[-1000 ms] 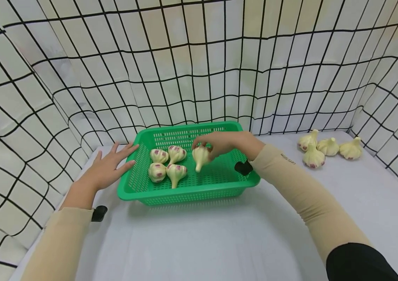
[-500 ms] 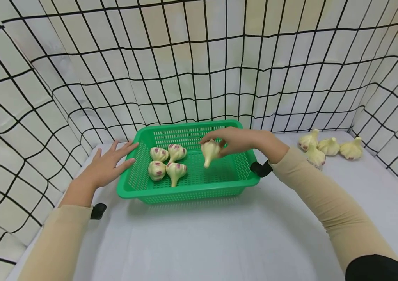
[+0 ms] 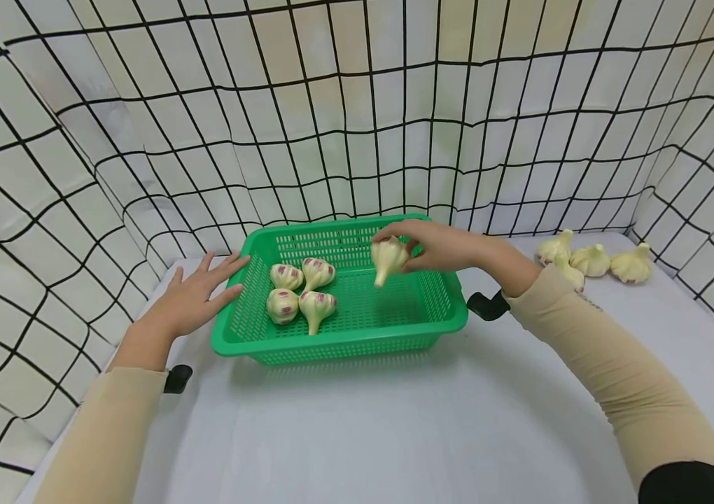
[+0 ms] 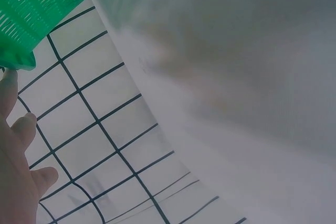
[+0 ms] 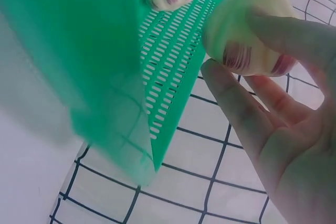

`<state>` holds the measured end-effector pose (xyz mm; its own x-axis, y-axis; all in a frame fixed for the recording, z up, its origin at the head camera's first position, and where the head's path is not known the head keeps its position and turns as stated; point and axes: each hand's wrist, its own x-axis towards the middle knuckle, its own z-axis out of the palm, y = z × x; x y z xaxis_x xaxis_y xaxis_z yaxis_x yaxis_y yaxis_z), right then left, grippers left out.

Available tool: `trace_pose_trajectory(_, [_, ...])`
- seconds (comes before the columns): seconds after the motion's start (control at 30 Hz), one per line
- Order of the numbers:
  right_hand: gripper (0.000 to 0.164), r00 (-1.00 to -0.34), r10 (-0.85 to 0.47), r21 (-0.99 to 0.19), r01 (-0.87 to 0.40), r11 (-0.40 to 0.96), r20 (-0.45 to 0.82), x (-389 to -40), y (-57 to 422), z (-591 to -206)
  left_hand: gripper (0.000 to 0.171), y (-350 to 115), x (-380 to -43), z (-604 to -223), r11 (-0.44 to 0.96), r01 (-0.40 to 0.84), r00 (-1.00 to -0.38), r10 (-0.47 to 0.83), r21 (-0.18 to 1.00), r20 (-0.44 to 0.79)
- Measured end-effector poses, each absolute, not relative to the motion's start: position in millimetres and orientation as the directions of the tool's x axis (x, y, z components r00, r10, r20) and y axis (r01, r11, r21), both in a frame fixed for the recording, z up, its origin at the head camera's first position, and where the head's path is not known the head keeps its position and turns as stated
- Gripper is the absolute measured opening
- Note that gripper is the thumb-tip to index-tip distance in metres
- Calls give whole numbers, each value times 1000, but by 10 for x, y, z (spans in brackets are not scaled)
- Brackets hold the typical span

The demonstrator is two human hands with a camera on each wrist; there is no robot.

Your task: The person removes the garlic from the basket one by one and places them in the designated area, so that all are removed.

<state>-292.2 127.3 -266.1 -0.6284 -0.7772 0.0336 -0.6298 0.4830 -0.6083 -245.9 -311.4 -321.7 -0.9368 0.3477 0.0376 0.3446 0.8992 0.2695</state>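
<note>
My right hand (image 3: 435, 246) grips a garlic bulb (image 3: 388, 259) above the right part of a green plastic basket (image 3: 357, 344), its stem pointing down. In the right wrist view thumb and fingers pinch that bulb, whose purple-streaked root end shows. Several more garlic bulbs (image 3: 313, 308) lie together in the left half of the basket. My left hand (image 3: 190, 301) is spread at the basket's left rim, fingertips right at the edge. The left wrist view shows its fingers (image 4: 23, 129) extended beside the green rim.
Several other garlic bulbs (image 3: 591, 260) lie at the far right of the white tabletop (image 3: 357, 427), one partly hidden behind the right sleeve (image 3: 609, 364). A black grid net (image 3: 395, 150) before white walls encloses the back and sides.
The right hand has moved to the right and slightly up and back with its garlic bulb, from mid-basket to the right part. The left hand stays at the rim.
</note>
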Motion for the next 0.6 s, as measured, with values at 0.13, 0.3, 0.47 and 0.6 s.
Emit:
trace_pose_trajectory(0.13, [60,-658,-750,-628,-614,479,71,-2896,1343,-2652,68,-3118,-2453,-3211,901,341,-938,345,269,32])
trace_pose_trajectory(0.3, [61,-683,-713,-679,-599,424,158,-2878,1414,-2676,68,-3135,-2436,-3197,903,337,-940,341,268,31])
trace_pose_trajectory(0.47, [62,-727,-659,-719,-563,408,195,-2845,1504,-2707,68,-3126,-2443,-3198,900,346,-936,350,264,34])
trace_pose_trajectory(0.6, [62,-753,-623,-727,-546,416,209,-2801,1597,-2741,68,-3105,-2450,-3207,899,345,-936,350,270,30])
